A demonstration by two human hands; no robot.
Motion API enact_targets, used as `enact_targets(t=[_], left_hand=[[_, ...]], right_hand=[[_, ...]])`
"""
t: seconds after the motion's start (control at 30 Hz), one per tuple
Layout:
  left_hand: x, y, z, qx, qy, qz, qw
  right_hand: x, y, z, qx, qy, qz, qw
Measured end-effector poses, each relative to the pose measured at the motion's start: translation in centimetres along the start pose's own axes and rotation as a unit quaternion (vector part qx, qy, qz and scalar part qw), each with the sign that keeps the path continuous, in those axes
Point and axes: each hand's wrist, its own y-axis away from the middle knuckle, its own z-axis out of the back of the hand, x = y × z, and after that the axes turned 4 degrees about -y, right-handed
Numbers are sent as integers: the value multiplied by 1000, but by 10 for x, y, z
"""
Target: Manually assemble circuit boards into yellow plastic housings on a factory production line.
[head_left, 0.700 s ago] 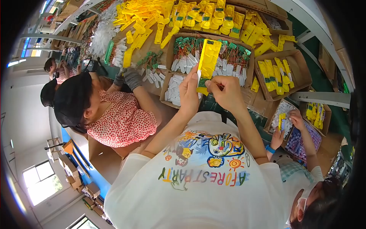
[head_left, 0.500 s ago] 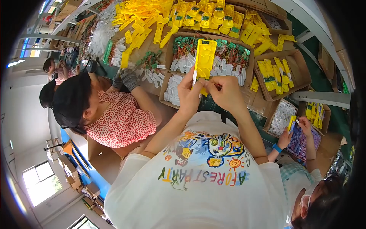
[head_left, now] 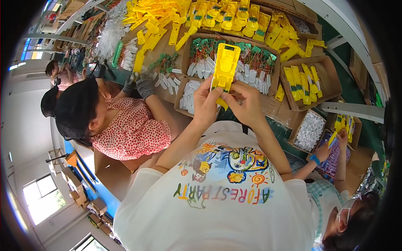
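A long yellow plastic casing (head_left: 226, 60), its hollow inner side facing me, stands upright between my hands. My left hand (head_left: 205, 102) is closed round its lower left side. My right hand (head_left: 246, 102) is closed at the lower right, thumb and fingers pressing where a bit of green circuit board shows. Fingers hide most of that lower end. Just beyond lies a cardboard box (head_left: 276, 69) of green circuit boards (head_left: 255, 50) with thin wires and white plastic pieces (head_left: 205, 67).
Yellow casings (head_left: 157, 14) are heaped at the far left. A box of fitted casings (head_left: 302, 83) stands to the right, near a metal post (head_left: 356, 109). A gloved co-worker (head_left: 130, 129) sits left; another co-worker (head_left: 322, 209) works at lower right.
The casing has tilted slightly right. My right hand has moved in from beside it to press on its lower end. The right co-worker's hands have shifted.
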Motion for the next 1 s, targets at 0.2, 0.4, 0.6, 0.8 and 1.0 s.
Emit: enact_targets(t=[0.2, 0.4, 0.6, 0.8, 1.0], left_hand=[[3, -3, 4, 4, -17, 5, 1000], [63, -38, 33, -6, 46, 197, 979], [45, -29, 27, 117, 221, 198, 948], [32, -21, 15, 106, 122, 136, 977], [29, -16, 13, 108, 150, 172, 968]], right_hand=[[-15, 1, -5, -43, -84, 30, 995], [-100, -18, -2, -11, -10, -225, 974], [-73, -12, 8, -21, -161, -226, 961], [-57, -15, 2, -57, -150, -197, 967], [-57, -14, 1, -50, -133, -200, 969]])
